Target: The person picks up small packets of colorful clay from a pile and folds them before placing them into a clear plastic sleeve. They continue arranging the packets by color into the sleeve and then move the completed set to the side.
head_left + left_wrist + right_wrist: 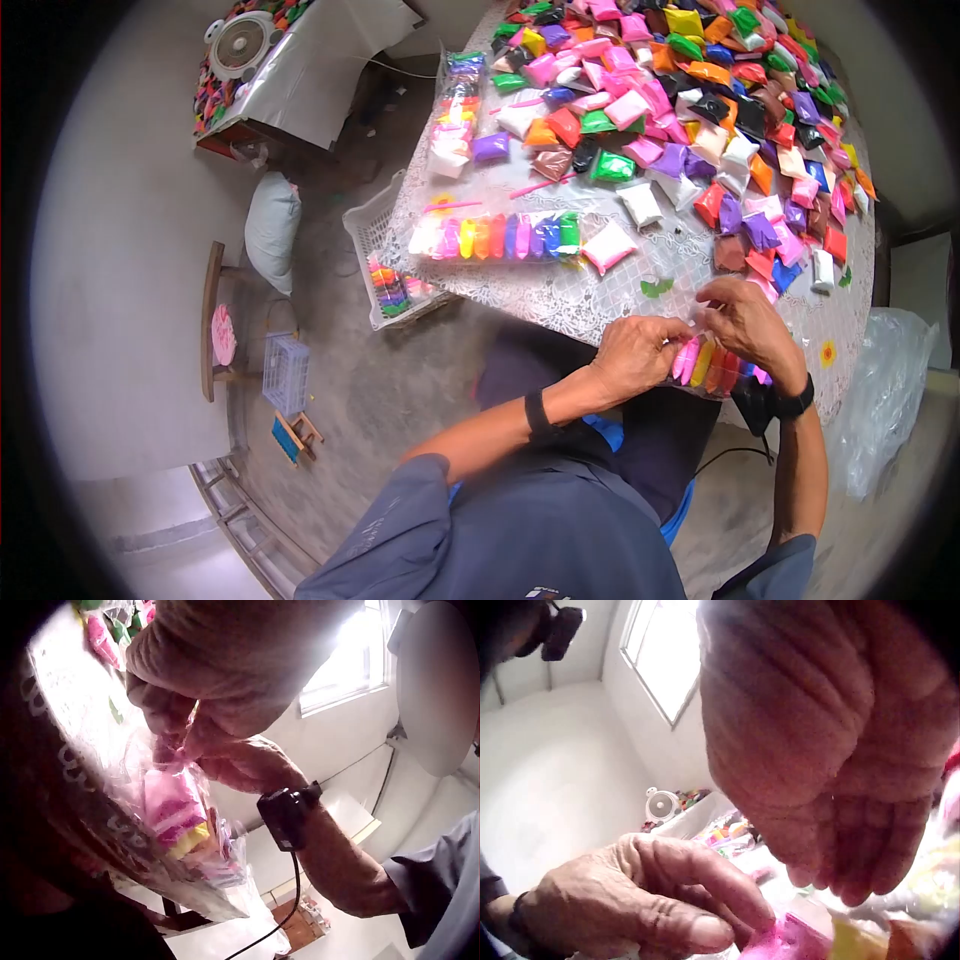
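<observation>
At the near table edge, a clear plastic bag (713, 368) holds a row of colored packets; pink, yellow and orange ones show. The left hand (640, 355) pinches the bag's gathered end between thumb and fingers. Over the same end bends the right hand (750, 325), its fingers curled down at the plastic close to the left fingertips. In the left wrist view, a pink packet (171, 799) lies just under the bunched plastic. From the right wrist, the right palm (787, 712) hangs above the bag, with its thumb hidden.
A large heap of colored packets (650, 110) covers the table's far side. Two filled clear bags (500, 237) (458, 110) lie to the left. Nearby are a white packet (640, 204) and a pink stick (540, 187). A white basket (358, 225) stands on the floor beside the table.
</observation>
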The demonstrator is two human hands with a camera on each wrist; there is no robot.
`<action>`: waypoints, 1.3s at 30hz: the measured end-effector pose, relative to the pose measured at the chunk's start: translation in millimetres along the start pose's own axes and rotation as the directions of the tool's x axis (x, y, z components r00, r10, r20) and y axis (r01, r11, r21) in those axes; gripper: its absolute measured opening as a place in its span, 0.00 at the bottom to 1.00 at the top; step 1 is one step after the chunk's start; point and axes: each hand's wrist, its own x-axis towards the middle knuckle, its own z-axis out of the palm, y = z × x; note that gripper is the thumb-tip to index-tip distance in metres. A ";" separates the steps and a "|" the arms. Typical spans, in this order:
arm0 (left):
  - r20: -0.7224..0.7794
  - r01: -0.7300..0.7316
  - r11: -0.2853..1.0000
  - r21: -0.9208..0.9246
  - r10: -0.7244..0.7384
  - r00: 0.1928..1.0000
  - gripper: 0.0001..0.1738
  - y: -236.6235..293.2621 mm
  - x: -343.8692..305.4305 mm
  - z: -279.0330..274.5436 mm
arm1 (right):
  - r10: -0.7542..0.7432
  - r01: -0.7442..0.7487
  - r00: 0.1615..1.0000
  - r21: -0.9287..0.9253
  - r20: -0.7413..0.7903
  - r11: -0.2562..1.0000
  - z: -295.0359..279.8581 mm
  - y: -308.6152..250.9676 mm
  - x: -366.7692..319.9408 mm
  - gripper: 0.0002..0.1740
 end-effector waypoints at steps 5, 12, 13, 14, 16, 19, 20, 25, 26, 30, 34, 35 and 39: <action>0.005 -0.030 0.999 0.038 0.030 1.000 0.12 -2.8 2.0 3.6 | -0.063 0.014 0.956 -0.169 -0.288 0.986 -20.9 -58.1 -49.5 0.12; 0.012 -0.041 0.995 0.095 0.040 0.999 0.11 -3.6 7.1 6.4 | 0.099 -0.072 0.927 0.089 -0.362 0.993 12.1 -106.6 -134.4 0.08; -0.001 -0.057 0.994 0.096 0.058 0.998 0.09 -5.6 7.9 8.2 | 0.122 -0.077 0.925 0.137 -0.360 0.988 25.7 -106.3 -139.2 0.07; -0.013 -0.073 0.993 0.097 0.075 0.997 0.08 -8.0 8.2 9.7 | 0.183 -0.117 0.910 0.194 -0.371 0.974 44.1 -100.6 -145.1 0.06; 0.005 -0.078 0.988 0.132 0.078 0.997 0.07 -9.5 9.6 9.8 | 0.215 -0.121 0.897 0.253 -0.386 0.960 76.9 -88.5 -150.8 0.04; 0.028 -0.083 0.980 0.182 0.079 0.996 0.07 -11.6 10.3 10.1 | 0.281 -0.197 0.874 0.238 -0.396 0.951 110.5 -82.4 -150.2 0.05; 0.033 -0.079 0.978 0.195 0.074 0.997 0.07 -12.2 10.4 11.8 | 0.301 -0.187 0.857 0.291 -0.419 0.938 125.7 -73.6 -149.6 0.06; 0.028 -0.069 0.981 0.182 0.065 0.997 0.14 -15.9 13.9 15.6 | 0.517 -0.292 0.785 0.532 -0.341 0.795 179.1 -36.5 -140.6 0.08; 0.014 -0.026 0.982 0.189 0.024 1.000 0.18 -14.2 14.0 13.9 | 0.579 -0.299 0.761 0.634 -0.292 0.713 187.7 -28.8 -142.4 0.09; 0.122 -0.023 0.990 0.138 0.006 0.993 0.32 -3.1 17.7 3.2 | 0.675 -0.241 0.710 0.831 -0.201 0.501 188.1 -36.6 -131.4 0.11; 0.182 -0.045 0.998 0.045 0.036 0.983 0.23 -4.8 21.1 5.1 | 0.742 -0.190 0.658 0.927 -0.126 0.325 182.9 -37.8 -124.7 0.13; 0.198 -0.012 1.000 0.022 0.008 0.980 0.21 -1.0 21.0 3.7 | 0.746 -0.132 0.657 0.958 -0.108 0.255 184.1 -35.7 -122.6 0.14; 0.242 0.075 0.997 -0.007 -0.071 0.968 0.19 3.2 22.7 4.2 | 0.754 -0.008 0.649 0.990 -0.103 0.143 184.4 -32.6 -117.9 0.15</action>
